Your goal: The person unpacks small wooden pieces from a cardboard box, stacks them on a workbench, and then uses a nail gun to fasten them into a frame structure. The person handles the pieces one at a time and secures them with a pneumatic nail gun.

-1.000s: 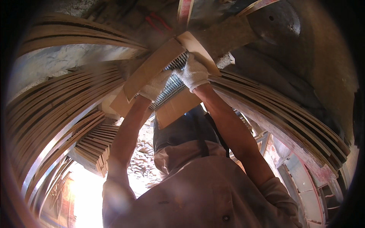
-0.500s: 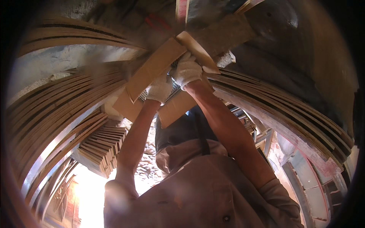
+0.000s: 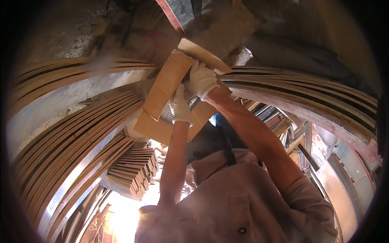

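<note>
One open cardboard box [image 3: 168,85], slim metal pieces [image 3: 167,114] inside

On my remote feed, the box is upper centre, in front of the wearer [image 3: 239,190], w/ a L board stack [image 3: 77,137] and a R board stack [image 3: 308,87] either side. What it rests on is hidden.

Its flaps [image 3: 208,57] are splayed outward, prob. so both hands can get in. L hand [image 3: 180,106], white-gloved, is at the near part of the opening, thumb side up. R hand [image 3: 202,80], same glove, is by the far flap, fingers bent over the contents. They're close together, perhaps to reach the same area. I can't tell if either grips anything, b/c the fingertips are hidden.

Contents: grey, narrow pieces, seemingly laid side by side; exact type unclear in shadow.
</note>
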Tool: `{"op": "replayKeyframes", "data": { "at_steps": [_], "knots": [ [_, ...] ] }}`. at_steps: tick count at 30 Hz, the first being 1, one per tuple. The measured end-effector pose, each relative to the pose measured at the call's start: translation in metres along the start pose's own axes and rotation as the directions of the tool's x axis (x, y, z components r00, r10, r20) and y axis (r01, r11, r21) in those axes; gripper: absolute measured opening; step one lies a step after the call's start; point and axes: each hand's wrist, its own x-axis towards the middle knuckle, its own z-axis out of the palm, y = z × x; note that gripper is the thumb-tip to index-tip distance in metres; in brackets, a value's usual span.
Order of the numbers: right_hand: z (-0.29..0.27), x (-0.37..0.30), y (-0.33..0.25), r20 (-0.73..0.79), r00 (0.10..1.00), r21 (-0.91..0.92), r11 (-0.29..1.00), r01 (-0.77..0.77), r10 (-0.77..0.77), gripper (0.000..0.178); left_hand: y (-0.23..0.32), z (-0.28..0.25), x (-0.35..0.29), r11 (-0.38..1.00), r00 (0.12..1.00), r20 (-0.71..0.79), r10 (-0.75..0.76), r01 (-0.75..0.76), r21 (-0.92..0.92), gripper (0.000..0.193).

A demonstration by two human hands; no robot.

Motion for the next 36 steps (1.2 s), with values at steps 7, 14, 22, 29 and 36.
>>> {"op": "replayKeyframes", "data": {
  "at_steps": [7,14,22,29,36],
  "knots": [
    [-0.015,-0.027,0.008,-0.113,0.993,0.153,0.988,0.031,-0.013,0.061,-0.006,-0.001,0.009,0.933,0.975,0.145,-0.172,0.208,-0.295,0.046],
    [0.008,-0.031,0.025,-0.185,0.983,0.074,0.997,0.015,-0.001,0.049,0.021,0.029,-0.009,1.0,0.999,-0.036,-0.021,0.021,-0.004,0.056],
    [-0.013,-0.056,0.028,-0.441,0.891,0.265,0.934,0.241,-0.105,0.025,0.054,0.006,0.001,0.976,0.998,-0.015,-0.068,0.07,0.209,0.06],
    [-0.033,-0.087,0.002,-0.422,0.904,0.513,0.806,0.296,-0.064,0.034,0.046,-0.012,0.018,0.997,0.944,0.323,-0.063,0.045,0.065,0.034],
    [0.016,-0.002,0.029,-0.078,0.985,-0.053,0.987,0.153,-0.156,0.056,0.066,-0.023,0.02,0.991,0.989,0.107,-0.107,0.098,0.088,0.015]
  ]
}}
